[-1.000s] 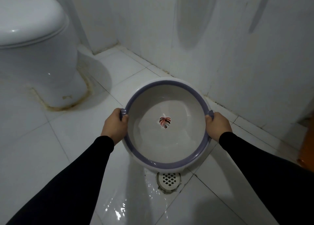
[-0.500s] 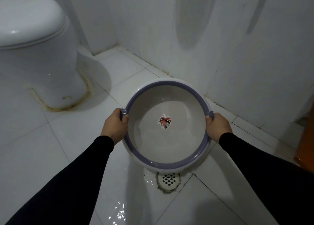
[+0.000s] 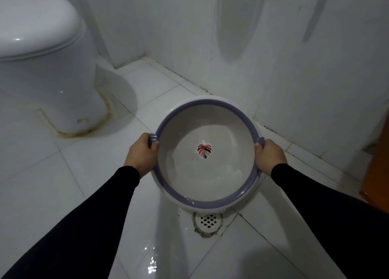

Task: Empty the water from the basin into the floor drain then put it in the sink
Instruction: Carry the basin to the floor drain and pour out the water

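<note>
A round white basin with a purple rim and a leaf sticker on its bottom hangs over the tiled floor. My left hand grips its left handle and my right hand grips its right handle. A thin film of water lies in the basin's near part. The white floor drain sits just below the basin's near rim, partly covered by it. The sink is not in view.
A white toilet stands at the left. Tiled walls close off the back and right. An orange object is at the right edge. The floor tiles near the drain are wet and shiny.
The basin and both hands have hardly moved. The wet patch on the floor before the drain has shifted slightly toward me.
</note>
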### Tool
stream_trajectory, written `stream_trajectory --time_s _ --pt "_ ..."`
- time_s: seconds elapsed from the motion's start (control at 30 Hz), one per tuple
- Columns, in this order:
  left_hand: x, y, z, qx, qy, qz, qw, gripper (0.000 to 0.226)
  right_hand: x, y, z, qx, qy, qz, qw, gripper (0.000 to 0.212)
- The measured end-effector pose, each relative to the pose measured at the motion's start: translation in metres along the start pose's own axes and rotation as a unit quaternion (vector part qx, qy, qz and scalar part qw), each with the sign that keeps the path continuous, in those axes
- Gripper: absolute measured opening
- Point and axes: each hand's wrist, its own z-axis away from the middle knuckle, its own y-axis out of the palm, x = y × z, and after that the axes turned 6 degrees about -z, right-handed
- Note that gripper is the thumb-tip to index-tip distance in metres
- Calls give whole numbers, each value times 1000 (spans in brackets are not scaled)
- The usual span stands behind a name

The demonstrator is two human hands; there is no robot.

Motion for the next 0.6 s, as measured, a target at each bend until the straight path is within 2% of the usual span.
stream_trajectory --time_s 0.6 --pt "1 4 0 11 -6 -17 1000 14 -5 -3 6 1 2 12 1000 37"
